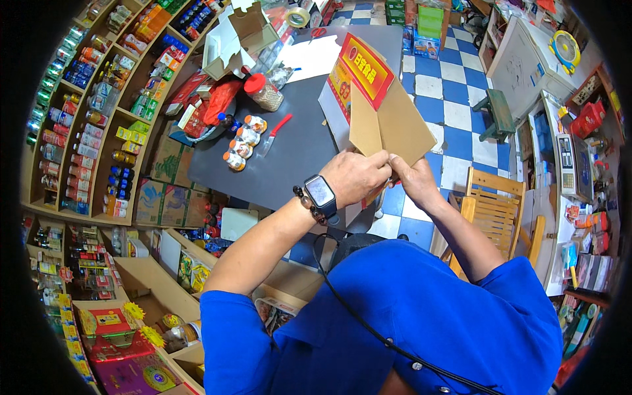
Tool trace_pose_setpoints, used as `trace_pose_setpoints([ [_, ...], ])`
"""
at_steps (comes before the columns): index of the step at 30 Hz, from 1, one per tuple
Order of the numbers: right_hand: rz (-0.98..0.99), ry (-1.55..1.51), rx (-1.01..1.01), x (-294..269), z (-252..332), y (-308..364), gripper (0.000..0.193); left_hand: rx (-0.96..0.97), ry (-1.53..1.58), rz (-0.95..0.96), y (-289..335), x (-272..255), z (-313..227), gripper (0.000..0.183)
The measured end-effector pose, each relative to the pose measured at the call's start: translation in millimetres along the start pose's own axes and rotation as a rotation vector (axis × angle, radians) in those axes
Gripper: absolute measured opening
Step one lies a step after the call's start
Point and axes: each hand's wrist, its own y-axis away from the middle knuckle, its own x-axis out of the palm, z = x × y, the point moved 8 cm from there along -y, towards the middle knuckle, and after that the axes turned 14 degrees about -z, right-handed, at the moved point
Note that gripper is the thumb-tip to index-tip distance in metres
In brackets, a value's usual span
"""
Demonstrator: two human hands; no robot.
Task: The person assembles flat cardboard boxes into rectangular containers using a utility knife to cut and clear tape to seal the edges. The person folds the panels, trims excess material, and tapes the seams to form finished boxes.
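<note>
Between my hands, over the right edge of the dark table (299, 141), is a cardboard box (401, 128) with brown flaps standing up and a red and yellow printed panel. My left hand (355, 176), with a watch and a bead bracelet at the wrist, has its fingers closed on the near edge of the box. My right hand (416, 181) pinches the same edge close beside it. The fingertips of both hands are partly hidden. To the left lie a red-handled knife (274, 133) and several small white bottles with orange caps (243, 141).
A red-lidded jar (265, 95), an opened white carton (240, 43) and a tape roll (297, 17) stand farther back on the table. Stocked shelves (108, 105) line the left. A wooden chair (494, 204) and a green stool (495, 113) are at the right.
</note>
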Motion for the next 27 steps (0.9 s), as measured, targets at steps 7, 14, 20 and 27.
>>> trace_pose_setpoints([
  [7, -0.05, 0.012, 0.031, -29.0, -17.8, -3.0, 0.021, 0.189, -0.02, -0.035, -16.8, 4.2, -10.0, 0.019],
  [14, -0.174, -0.36, 0.409, -46.1, -42.4, 23.9, 0.03, 0.284, -0.053, -0.005, -16.8, 41.6, -24.8, 0.018],
  [20, -0.282, -0.659, 0.734, -56.2, -117.6, 54.6, 0.032, 0.127, 0.364, 0.054, -5.9, 62.6, -50.7, 0.037],
  [27, -0.246, -0.805, 0.768, -58.9, -125.4, 76.5, 0.037, -0.237, 0.174, 0.174, 43.1, 73.9, -34.4, 0.079],
])
